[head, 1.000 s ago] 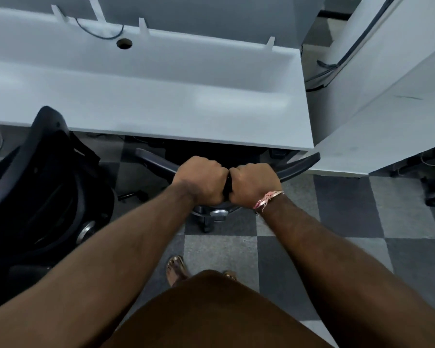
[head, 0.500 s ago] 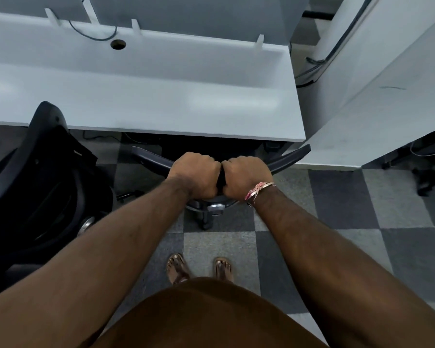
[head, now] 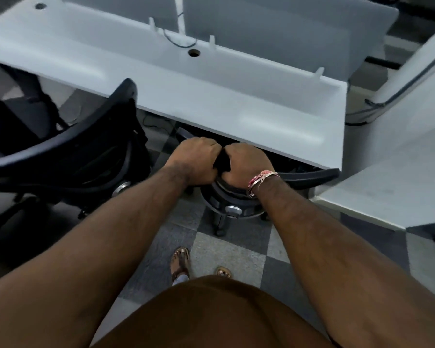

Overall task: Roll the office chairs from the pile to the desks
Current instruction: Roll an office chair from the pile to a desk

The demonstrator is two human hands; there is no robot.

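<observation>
Under white desk (head: 236, 101), both hands apparently grip black chair (head: 309, 177).

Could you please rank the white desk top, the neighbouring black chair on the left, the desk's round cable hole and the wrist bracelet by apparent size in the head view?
1. White desk top
2. Black chair on the left
3. Pink-and-silver wrist bracelet
4. Round cable hole
The bracelet sits nearer the camera, so the last two are unsure.

Black chairs (head: 309, 175), white desk (head: 211, 96), grey checkered carpet (head: 226, 254), brown garment (head: 224, 315)
</observation>
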